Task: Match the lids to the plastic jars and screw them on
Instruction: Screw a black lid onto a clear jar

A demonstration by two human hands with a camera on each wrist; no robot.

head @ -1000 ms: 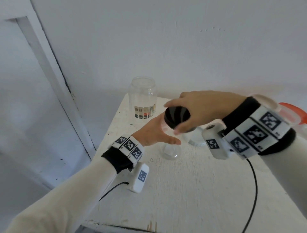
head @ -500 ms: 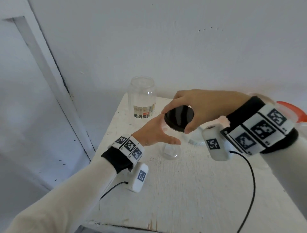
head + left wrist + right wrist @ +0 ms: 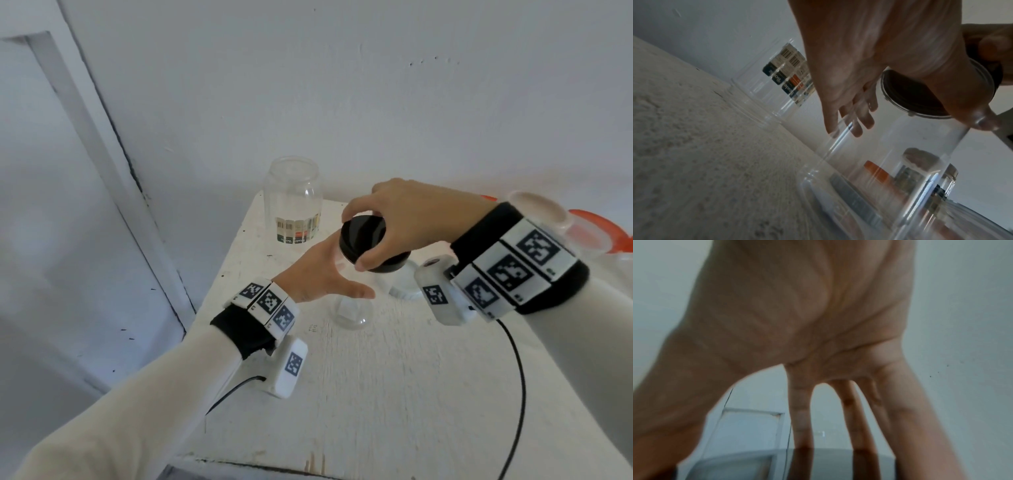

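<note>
Black lid (image 3: 368,245) sits tilted on the clear jar (image 3: 351,310) near mid-table (image 3: 394,394), the right hand (image 3: 411,219) pinching its rim and the left hand (image 3: 322,274) wrapped round the jar wall; head view counts two open jars, the labelled jar (image 3: 294,202) behind. Left wrist: lid mouth above the jar rim, not yet threaded, probably needs levelling, then twisting. Right wrist: fingers (image 3: 801,426) spread over the lid top.

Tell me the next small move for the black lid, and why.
Probably level the round black plastic lid and lower it squarely onto the mouth of the clear plastic jar. The right hand holds it tilted above the jar, which the left hand steadies; the threads look not yet engaged.
</note>
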